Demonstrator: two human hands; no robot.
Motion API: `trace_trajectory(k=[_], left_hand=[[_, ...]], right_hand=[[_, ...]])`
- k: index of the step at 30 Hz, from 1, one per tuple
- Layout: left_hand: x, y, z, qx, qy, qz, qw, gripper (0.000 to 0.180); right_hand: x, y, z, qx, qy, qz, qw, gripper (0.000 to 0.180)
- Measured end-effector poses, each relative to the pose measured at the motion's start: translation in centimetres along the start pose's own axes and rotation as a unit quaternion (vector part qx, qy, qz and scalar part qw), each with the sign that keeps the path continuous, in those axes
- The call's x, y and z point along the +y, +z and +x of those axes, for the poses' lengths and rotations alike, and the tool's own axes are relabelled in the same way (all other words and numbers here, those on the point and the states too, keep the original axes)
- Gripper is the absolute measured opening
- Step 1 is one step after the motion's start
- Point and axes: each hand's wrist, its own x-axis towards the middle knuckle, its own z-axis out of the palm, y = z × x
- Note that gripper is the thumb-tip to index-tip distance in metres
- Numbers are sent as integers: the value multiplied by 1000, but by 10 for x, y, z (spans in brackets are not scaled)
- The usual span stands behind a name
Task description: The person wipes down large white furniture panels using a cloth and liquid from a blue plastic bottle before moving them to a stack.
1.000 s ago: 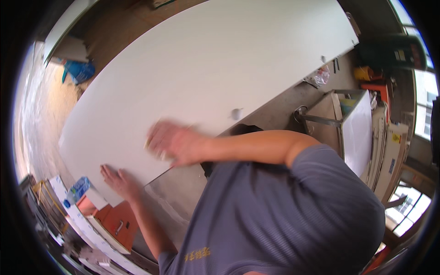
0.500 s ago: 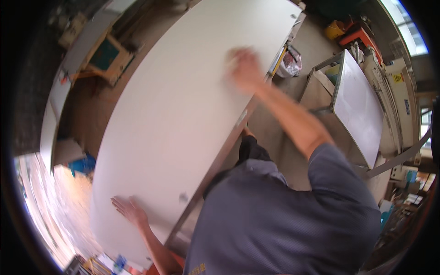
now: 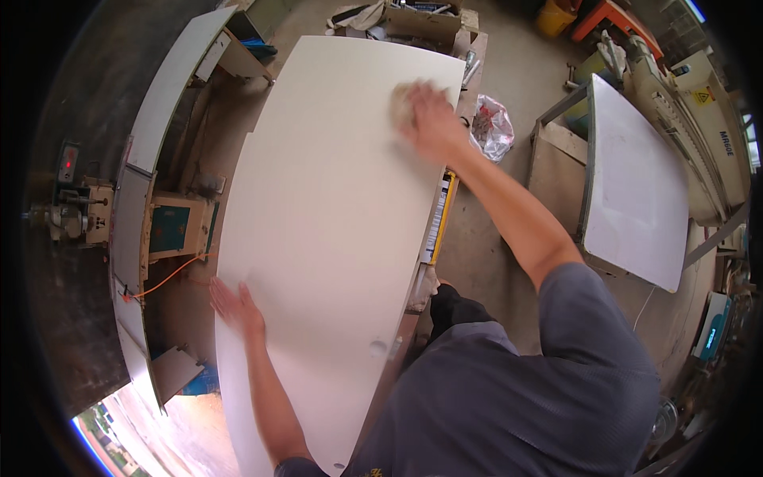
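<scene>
A long white panel (image 3: 318,175) lies in front of me, with round holes near its right side and near end. My left hand (image 3: 240,308) lies flat on its left edge, fingers stretched and slightly apart, holding nothing. Near the far right edge, my right hand (image 3: 433,119) presses down on the surface, blurred by motion. Under its fingers a beige wad (image 3: 401,107) shows; whether it is cloth or sponge I cannot tell.
A yellow-edged tool (image 3: 442,219) lies beneath the panel's right edge. Beyond it sits a clear plastic bag (image 3: 493,127). A white-topped stand (image 3: 632,187) is on the right. Along the left runs a bench (image 3: 143,167) with an orange cord (image 3: 171,274). A box of tools (image 3: 421,24) stands behind.
My view has turned, so the panel now appears more upright. The right hand has slid toward the panel's far end, and the left hand has shifted farther forward along its left edge.
</scene>
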Motion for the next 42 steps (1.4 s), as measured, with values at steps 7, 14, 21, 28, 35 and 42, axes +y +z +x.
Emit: trace_trajectory(k=[7,14,21,28,35,42], left_hand=[[-9,5,-9,-1,-3,-12,1000,66],[-4,0,0,-2,-4,-20,1000,65],[3,1,-1,-9,-5,-45,999,63],[8,-2,-1,-24,-31,-48,998,64],[3,-3,-5,-26,-14,-38,999,64],[1,0,-2,-17,-8,-21,1000,63]], right_hand=[[-106,-10,-133,-217,-262,168,925,105],[14,-9,24,-34,43,-7,999,88],[-38,-20,-65,-172,-162,167,957,83],[-29,-14,-27,-149,-130,64,978,77],[-13,-18,-23,-201,-61,68,975,81],[8,-16,-25,-199,-30,67,977,85]])
